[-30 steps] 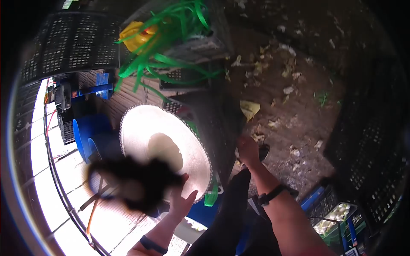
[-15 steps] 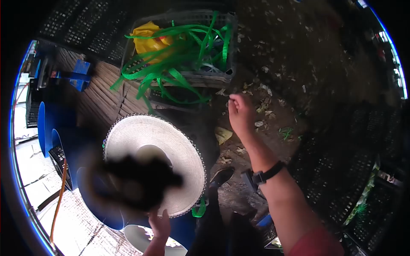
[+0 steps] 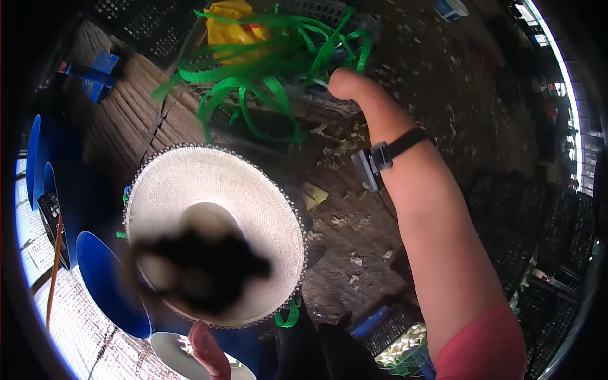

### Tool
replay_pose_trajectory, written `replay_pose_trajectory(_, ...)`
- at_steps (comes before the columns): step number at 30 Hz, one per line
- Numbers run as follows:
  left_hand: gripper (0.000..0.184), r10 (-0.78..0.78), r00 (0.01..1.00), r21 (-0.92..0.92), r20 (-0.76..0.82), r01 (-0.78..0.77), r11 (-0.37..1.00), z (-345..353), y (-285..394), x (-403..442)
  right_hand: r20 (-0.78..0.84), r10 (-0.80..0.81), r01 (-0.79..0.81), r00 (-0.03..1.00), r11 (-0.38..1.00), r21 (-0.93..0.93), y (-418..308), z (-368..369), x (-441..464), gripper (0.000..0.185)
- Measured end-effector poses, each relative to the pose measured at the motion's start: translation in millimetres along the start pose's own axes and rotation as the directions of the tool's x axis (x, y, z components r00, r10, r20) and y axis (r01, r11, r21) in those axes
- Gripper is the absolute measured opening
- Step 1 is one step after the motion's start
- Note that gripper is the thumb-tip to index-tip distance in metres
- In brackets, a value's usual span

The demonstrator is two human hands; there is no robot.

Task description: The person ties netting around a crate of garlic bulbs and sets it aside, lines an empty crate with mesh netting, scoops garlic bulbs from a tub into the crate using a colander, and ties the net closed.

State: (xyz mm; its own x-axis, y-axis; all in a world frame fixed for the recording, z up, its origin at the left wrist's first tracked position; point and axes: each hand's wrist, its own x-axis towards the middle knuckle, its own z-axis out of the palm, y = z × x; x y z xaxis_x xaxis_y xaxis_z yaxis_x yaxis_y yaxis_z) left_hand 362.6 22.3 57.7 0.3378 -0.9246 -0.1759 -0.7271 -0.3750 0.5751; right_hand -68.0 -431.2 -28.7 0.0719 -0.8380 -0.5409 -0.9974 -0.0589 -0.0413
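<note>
A wide, round woven straw piece, a basket or hat (image 3: 266, 190), has a beaded edge and green loops at its rim. A dark blurred shape hides its centre. My left hand (image 3: 209, 351) is just below its lower rim, fingers stretched out; I cannot tell if they touch it. My right hand (image 3: 345, 84) is at the near right corner of a dark plastic crate (image 3: 310, 9), fingers curled and mostly out of sight. Green straps (image 3: 278, 101) spill over the crate's side, and a yellow plastic bag (image 3: 228, 35) lies in it.
Blue barrels (image 3: 104, 285) stand at left, with a pale container (image 3: 174, 354) below. A small crate of pale produce (image 3: 408, 348) is near my legs. Leafy scraps litter the dirt floor (image 3: 354, 234). Dark crates (image 3: 506, 215) are at right, and a white-and-blue bucket (image 3: 451, 9) stands at the back.
My right hand has moved up and away from me to the crate. My left hand has shifted down and left along the woven rim. The view has tilted.
</note>
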Motion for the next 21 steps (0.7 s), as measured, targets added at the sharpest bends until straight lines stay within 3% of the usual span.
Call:
replay_pose_trajectory(2, 0.022, 0.014, 1.0, -0.009, -0.017, -0.014, 1.0, -1, -3, -1, 0.073, -0.033, 0.035, 0.997, 0.999, -0.028, -7, -1, -2, 0.029)
replay_pose_trajectory(4, 0.022, 0.077, 0.996, 0.0, -0.047, -0.077, 0.997, -3, -5, 3, 0.139, -0.008, 0.001, 0.99, 0.998, 0.055, -6, -2, 8, 0.032)
replay_pose_trajectory(6, 0.02, 0.059, 0.996, -0.024, -0.065, -0.061, 0.998, -2, -2, 7, 0.077, -0.012, 0.0, 0.997, 0.989, 0.15, 0, 6, 11, 0.026)
replay_pose_trajectory(7, 0.019, 0.058, 0.997, -0.038, -0.054, -0.06, 0.997, -3, 1, 10, -0.032, 0.077, -0.049, 0.996, 0.849, 0.526, 5, 7, 9, 0.022)
replay_pose_trajectory(8, 0.019, 0.057, 0.997, -0.053, -0.042, -0.059, 0.997, -5, 4, 13, -0.096, 0.202, -0.037, 0.975, 0.572, 0.819, 11, 10, 6, 0.019)
replay_pose_trajectory(9, 0.019, 0.055, 0.998, -0.054, -0.042, -0.057, 0.997, -6, 11, 16, -0.192, 0.288, 0.151, 0.938, 0.158, 0.976, 21, 12, 7, 0.017)
replay_pose_trajectory(10, 0.018, 0.05, 0.998, -0.026, -0.043, -0.051, 0.998, -6, 21, 20, -0.284, 0.322, 0.301, 0.903, -0.001, 0.954, 19, 2, -8, 0.014)
replay_pose_trajectory(12, 0.018, 0.053, 0.998, -0.003, -0.041, -0.054, 0.999, 3, 41, 33, -0.305, 0.231, 0.338, 0.924, -0.117, 0.934, 14, -13, -58, 0.013)
replay_pose_trajectory(14, 0.017, 0.307, 0.952, -0.165, -0.014, -0.305, 0.938, 17, 68, 50, -0.427, 0.214, 0.451, 0.879, -0.077, 0.889, 8, -4, -94, 0.014)
replay_pose_trajectory(15, 0.017, 0.178, 0.983, -0.405, 0.042, -0.146, 0.903, 30, 95, 59, -0.467, 0.249, 0.472, 0.849, 0.042, 0.881, 0, 0, -115, 0.013)
replay_pose_trajectory(16, 0.017, 0.198, 0.969, -0.54, 0.145, -0.09, 0.837, 47, 125, 73, -0.509, 0.288, 0.467, 0.811, 0.205, 0.86, -10, 5, -135, 0.015)
replay_pose_trajectory(17, 0.017, 0.217, 0.944, -0.651, 0.247, -0.004, 0.759, 64, 154, 87, -0.558, 0.312, 0.505, 0.769, 0.238, 0.829, -16, 19, -142, 0.016)
replay_pose_trajectory(18, 0.016, 0.389, 0.882, -0.62, 0.266, -0.153, 0.77, 79, 188, 104, -0.606, 0.332, 0.543, 0.723, 0.27, 0.795, -21, 32, -146, 0.018)
replay_pose_trajectory(19, 0.015, 0.335, 0.892, -0.75, 0.304, 0.008, 0.662, 106, 213, 115, -0.57, 0.371, 0.538, 0.733, 0.198, 0.82, -24, 44, -149, 0.019)
replay_pose_trajectory(20, 0.017, 0.495, 0.805, -0.604, 0.327, -0.225, 0.764, 135, 222, 141, -0.529, 0.41, 0.529, 0.743, 0.124, 0.839, -26, 52, -153, 0.02)
replay_pose_trajectory(21, 0.024, 0.226, 0.844, -0.732, 0.487, 0.253, 0.632, 148, 266, 149, -0.492, 0.437, 0.505, 0.753, 0.096, 0.858, -26, 57, -155, 0.017)
